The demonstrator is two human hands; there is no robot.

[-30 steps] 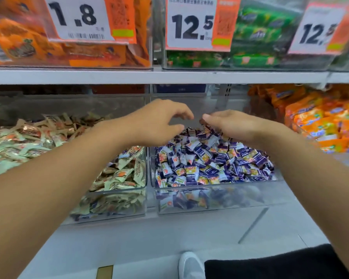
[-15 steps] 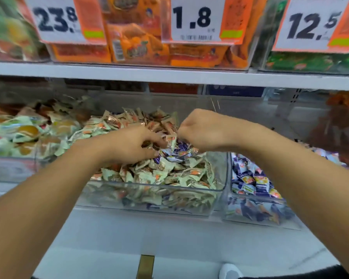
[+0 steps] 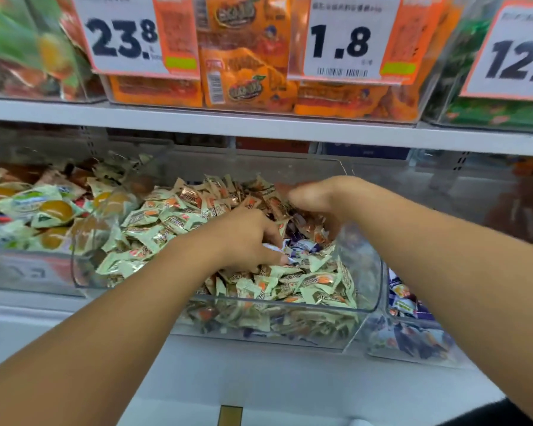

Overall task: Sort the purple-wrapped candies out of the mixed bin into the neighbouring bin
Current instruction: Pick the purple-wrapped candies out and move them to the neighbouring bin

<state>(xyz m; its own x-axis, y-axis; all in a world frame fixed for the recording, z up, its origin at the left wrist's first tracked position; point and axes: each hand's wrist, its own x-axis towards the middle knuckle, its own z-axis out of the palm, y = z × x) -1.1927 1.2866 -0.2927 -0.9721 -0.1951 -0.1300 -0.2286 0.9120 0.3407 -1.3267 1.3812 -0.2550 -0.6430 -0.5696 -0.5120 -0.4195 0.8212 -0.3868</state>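
Head view: both bare forearms are stretched forward into the clear mixed bin (image 3: 379, 272) on the shelf. The left hand (image 3: 243, 238) is pressed palm-down into the pile, its fingers (image 3: 279, 258) curled round purple-wrapped candies (image 3: 302, 249) at the bin's centre. The right hand (image 3: 314, 198) is blurred above the pale green candies (image 3: 154, 222); whether its fingers are clenched or released cannot be told. The neighbouring bin (image 3: 410, 339), partly hidden by the right forearm, is seen lower right. Price tags (image 3: 339, 41) hang overhead.
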